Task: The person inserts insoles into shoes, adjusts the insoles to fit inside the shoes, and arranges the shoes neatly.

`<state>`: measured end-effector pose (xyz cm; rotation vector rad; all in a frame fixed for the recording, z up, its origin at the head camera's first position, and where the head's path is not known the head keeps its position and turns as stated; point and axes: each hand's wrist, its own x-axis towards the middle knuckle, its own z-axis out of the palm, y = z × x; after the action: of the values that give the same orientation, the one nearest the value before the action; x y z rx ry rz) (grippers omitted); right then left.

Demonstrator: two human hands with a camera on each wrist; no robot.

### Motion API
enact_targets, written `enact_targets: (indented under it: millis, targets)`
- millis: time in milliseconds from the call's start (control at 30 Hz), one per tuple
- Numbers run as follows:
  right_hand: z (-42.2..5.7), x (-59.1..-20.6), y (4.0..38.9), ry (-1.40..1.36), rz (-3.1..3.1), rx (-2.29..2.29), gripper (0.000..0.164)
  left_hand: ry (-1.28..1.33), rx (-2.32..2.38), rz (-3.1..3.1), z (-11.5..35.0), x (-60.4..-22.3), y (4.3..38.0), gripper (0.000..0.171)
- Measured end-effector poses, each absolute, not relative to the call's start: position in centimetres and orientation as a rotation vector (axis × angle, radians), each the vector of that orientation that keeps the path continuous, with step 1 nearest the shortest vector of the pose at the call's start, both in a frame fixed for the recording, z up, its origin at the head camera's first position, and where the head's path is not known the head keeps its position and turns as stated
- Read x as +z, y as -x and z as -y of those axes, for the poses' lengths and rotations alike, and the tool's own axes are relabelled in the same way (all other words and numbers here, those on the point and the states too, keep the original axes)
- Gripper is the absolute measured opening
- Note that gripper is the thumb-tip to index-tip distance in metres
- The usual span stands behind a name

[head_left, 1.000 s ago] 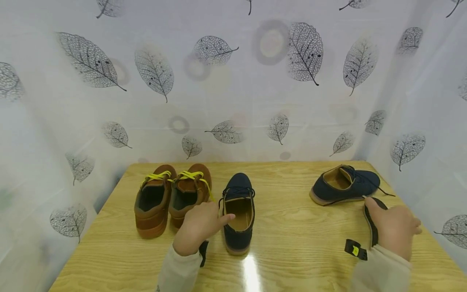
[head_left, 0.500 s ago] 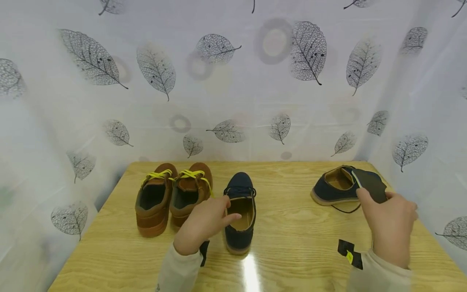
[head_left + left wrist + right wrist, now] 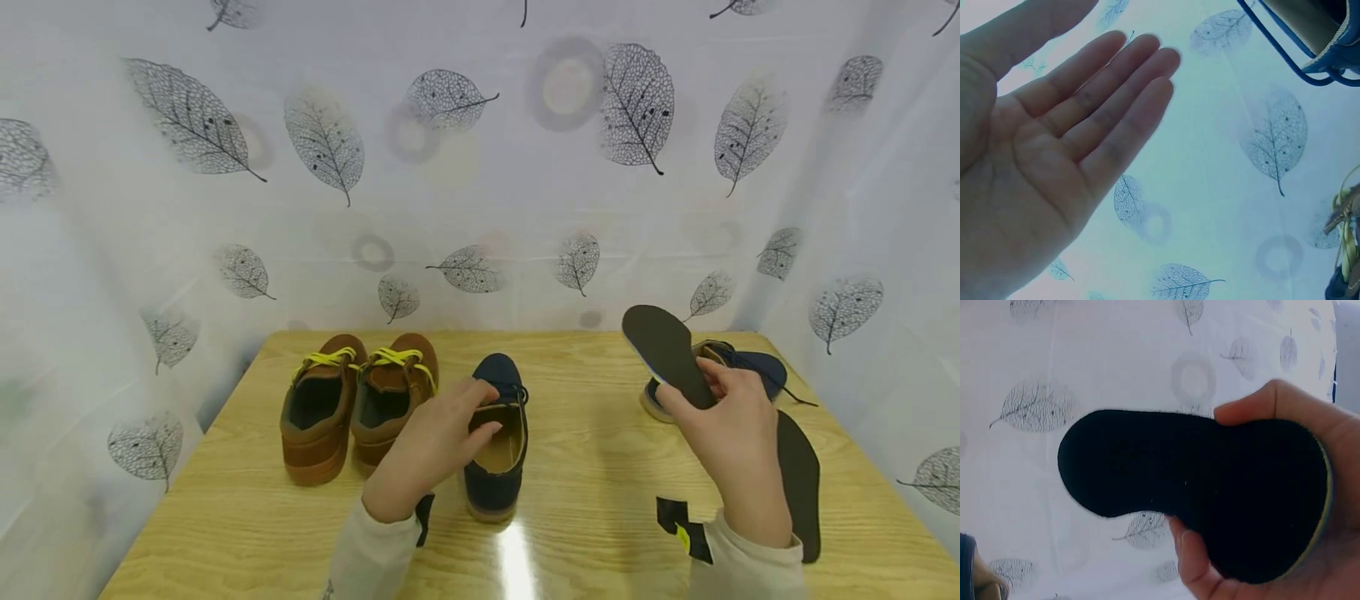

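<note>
My right hand (image 3: 738,433) pinches a black insole (image 3: 663,342) by its edges, thumb on one side and fingers on the other. Raised above the table, the insole (image 3: 1185,481) points up and left in the head view and partly covers the far-right navy shoe (image 3: 765,367). A second black insole (image 3: 801,483) lies on the table, partly behind the right wrist. My left hand (image 3: 435,442) hovers beside the middle navy shoe (image 3: 495,496), its fingers overlapping the laces and opening in this view. Nothing lies on the left palm (image 3: 1029,169) in the left wrist view.
Two brown shoes (image 3: 315,450) with yellow laces stand side by side on the left of the wooden table (image 3: 577,500). A white curtain (image 3: 487,192) printed with leaves hangs behind and at both sides. Loose lace trails from the far-right shoe toward the table's right edge.
The right hand has lifted one insole off the right side of the table and carried it up and left, exposing the second insole. The left hand has shifted slightly up and right.
</note>
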<state>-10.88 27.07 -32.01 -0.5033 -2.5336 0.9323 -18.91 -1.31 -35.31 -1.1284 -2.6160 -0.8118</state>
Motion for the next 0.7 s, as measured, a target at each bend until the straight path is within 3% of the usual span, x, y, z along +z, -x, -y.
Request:
enact_targets:
  millis: [300,700]
  targets:
    - [-25.2,-32.3,11.3,0.132,2.514,0.833,0.056,1.085,-0.773,2.422,1.2,-35.6,19.5,0.043]
    - [-22.8,-33.0,12.3,-0.304,2.495,0.783,0.049,0.993,-0.687,2.381,1.2,-36.0,20.2,0.079]
